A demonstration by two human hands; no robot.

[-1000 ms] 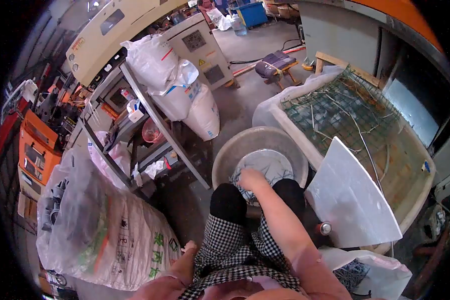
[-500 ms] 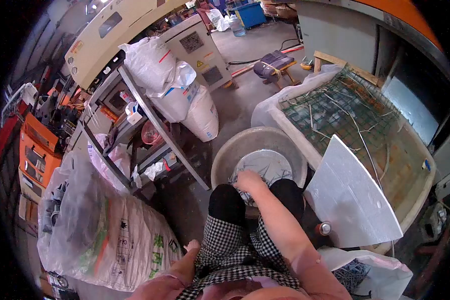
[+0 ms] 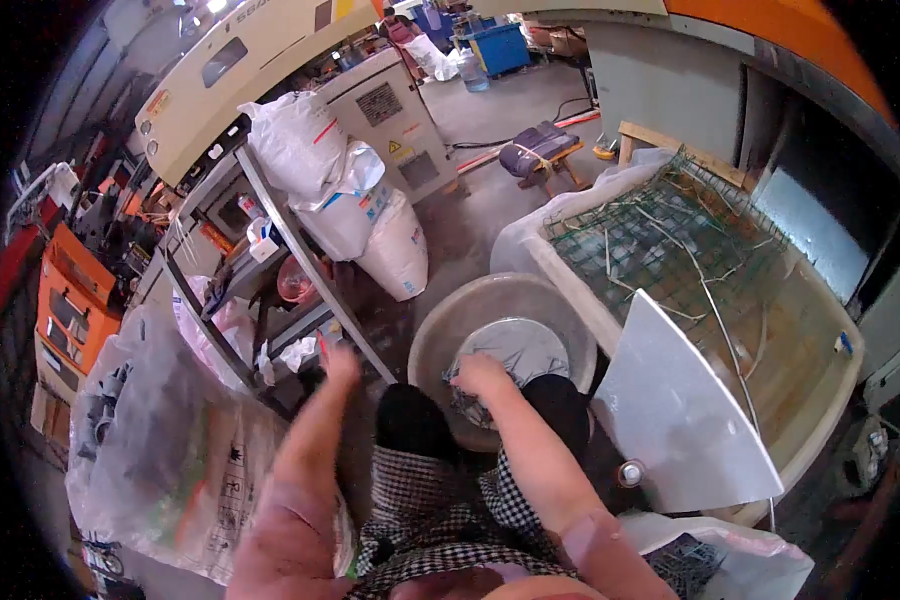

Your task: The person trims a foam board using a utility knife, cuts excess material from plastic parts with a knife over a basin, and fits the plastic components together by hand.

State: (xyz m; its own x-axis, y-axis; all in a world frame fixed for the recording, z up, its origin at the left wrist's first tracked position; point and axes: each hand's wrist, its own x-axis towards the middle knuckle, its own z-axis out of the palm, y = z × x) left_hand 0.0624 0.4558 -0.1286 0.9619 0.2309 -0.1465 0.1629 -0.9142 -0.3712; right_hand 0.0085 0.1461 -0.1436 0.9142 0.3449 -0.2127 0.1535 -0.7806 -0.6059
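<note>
My right hand (image 3: 482, 374) is inside a round, pale basin (image 3: 428, 335) between my knees, its fingers bent down at the thin grey strips (image 3: 515, 358). What the fingertips hold is hidden. The strips lie loose in the basin, around and below the hand. My left hand (image 3: 338, 365) is up in the air beyond my left knee, close to the lower end of a metal rack (image 3: 315, 270). Motion smears its fingers, and I cannot make out anything in them.
A white foam board (image 3: 685, 400) leans against a large tub (image 3: 825, 420) covered partly by green mesh (image 3: 660, 240). By the board's foot stands a small can (image 3: 630, 473). Lower right is a sack of grey pieces (image 3: 685, 568). Big bags (image 3: 160, 440) crowd the left; stacked white sacks (image 3: 300, 150) stand ahead.
My left hand has risen from beside my left thigh and gone forward toward the rack. My right hand stays in the basin. The view has shifted slightly.
</note>
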